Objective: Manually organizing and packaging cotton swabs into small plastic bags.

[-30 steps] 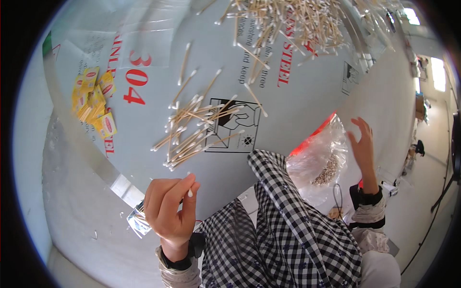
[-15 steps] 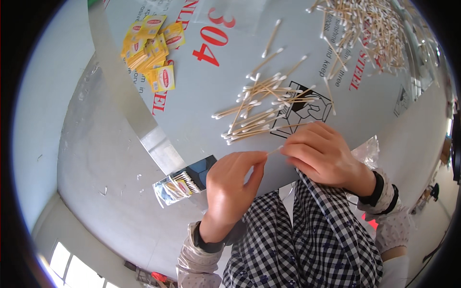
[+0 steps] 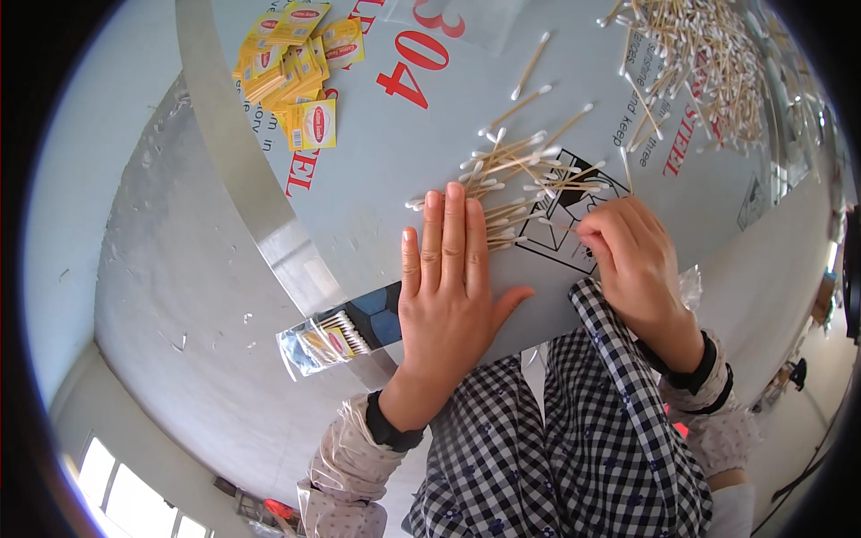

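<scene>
My left hand (image 3: pixel 451 282) lies flat, palm down, on the pale table (image 3: pixel 377 179), fingers together, fingertips touching a loose bunch of wooden cotton swabs (image 3: pixel 520 184). My right hand (image 3: pixel 632 260) rests at the right side of that bunch, fingers curled and pinching at swab sticks near its fingertips. A small clear packet filled with cotton swabs (image 3: pixel 321 339) sits at the table's near edge, left of my left wrist.
A large heap of cotton swabs (image 3: pixel 708 63) lies at the far right. A pile of small yellow sachets (image 3: pixel 296 67) sits at the far left. A grey metal strip (image 3: pixel 242 170) runs along the table edge. Checked clothing (image 3: pixel 565 448) fills the lower middle.
My left hand went from fingers pinched near the packet to lying flat against the swab bunch. My right hand moved from the clear bag at the right onto the table by the swabs.
</scene>
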Tool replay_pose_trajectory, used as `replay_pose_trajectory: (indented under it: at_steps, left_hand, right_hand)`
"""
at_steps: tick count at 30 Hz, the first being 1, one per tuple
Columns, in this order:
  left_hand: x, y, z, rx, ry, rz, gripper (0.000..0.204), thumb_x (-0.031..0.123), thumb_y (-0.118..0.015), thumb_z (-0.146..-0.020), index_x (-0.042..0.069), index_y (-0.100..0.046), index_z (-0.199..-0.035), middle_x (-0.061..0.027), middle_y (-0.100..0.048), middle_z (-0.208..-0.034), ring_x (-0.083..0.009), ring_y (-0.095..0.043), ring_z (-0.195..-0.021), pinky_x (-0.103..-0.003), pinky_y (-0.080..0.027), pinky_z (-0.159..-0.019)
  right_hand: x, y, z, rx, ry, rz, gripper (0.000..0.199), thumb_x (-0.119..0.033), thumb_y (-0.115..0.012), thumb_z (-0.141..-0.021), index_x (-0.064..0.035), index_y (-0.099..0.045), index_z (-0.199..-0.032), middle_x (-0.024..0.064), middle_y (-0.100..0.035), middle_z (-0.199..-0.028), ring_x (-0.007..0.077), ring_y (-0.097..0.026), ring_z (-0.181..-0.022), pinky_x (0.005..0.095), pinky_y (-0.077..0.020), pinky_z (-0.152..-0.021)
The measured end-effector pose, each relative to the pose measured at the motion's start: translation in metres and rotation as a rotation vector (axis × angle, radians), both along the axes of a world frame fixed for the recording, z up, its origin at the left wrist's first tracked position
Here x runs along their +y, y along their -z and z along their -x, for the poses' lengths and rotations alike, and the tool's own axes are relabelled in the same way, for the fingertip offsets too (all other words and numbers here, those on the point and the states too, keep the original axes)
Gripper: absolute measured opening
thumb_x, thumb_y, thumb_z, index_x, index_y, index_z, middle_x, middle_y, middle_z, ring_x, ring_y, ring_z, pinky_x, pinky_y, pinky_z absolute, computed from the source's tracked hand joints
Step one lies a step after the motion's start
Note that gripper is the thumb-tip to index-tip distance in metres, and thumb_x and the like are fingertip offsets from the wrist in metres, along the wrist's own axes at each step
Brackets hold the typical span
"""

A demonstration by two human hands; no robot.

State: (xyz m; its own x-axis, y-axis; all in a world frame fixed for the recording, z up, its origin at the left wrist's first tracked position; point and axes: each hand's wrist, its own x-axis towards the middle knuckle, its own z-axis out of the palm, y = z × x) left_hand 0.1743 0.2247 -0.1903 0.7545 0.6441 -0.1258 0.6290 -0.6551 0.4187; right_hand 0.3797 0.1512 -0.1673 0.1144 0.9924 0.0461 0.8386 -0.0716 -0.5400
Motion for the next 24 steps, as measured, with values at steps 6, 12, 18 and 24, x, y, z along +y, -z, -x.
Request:
replay_pose_trajectory:
  at_steps: [6,12,18,24]
  left_hand:
    - [-0.002,0.007,-0.002,-0.075,-0.033,-0.038,0.110,0.056,-0.071,-0.076,-0.007,-0.022,-0.151,-0.0271,-0.023,-0.157,-0.0422,-0.020,-0.148,-0.057,-0.019,-0.117]
    - [0.008,0.004,-0.004,-0.050,-0.113,-0.117,0.104,0.063,-0.061,-0.081,-0.008,-0.027,-0.149,-0.0240,-0.030,-0.156,-0.0387,-0.025,-0.147,-0.056,-0.015,-0.118]
    - [0.013,-0.002,-0.004,0.025,-0.103,-0.149,0.102,0.065,-0.062,-0.080,-0.007,-0.033,-0.147,-0.0214,-0.037,-0.152,-0.0351,-0.031,-0.145,-0.056,-0.020,-0.117]
    - [0.004,-0.003,-0.015,-0.005,-0.083,-0.120,0.104,0.064,-0.060,-0.083,-0.007,-0.027,-0.150,-0.0241,-0.031,-0.154,-0.0390,-0.028,-0.145,-0.057,-0.021,-0.117]
  right_hand:
    - [-0.005,-0.006,-0.001,-0.035,-0.198,0.017,0.012,-0.007,-0.064,-0.075,-0.0043,-0.057,-0.085,0.0072,-0.056,-0.080,0.0256,-0.056,-0.077,0.0370,-0.0459,-0.067]
    - [0.020,0.007,0.031,-0.184,-0.359,-0.154,0.015,-0.014,-0.065,-0.067,-0.0079,-0.054,-0.074,0.0020,-0.047,-0.075,0.0173,-0.052,-0.073,0.0295,-0.0432,-0.064]
    - [0.049,-0.001,0.011,0.099,-0.219,-0.162,0.021,-0.007,-0.070,-0.071,-0.0061,-0.059,-0.089,0.0053,-0.058,-0.088,0.0262,-0.059,-0.085,0.0374,-0.0489,-0.072]
    - [0.078,-0.001,0.004,-0.059,-0.214,-0.189,0.024,-0.002,-0.069,-0.074,-0.0070,-0.058,-0.094,0.0039,-0.060,-0.095,0.0265,-0.058,-0.091,0.0385,-0.0480,-0.079]
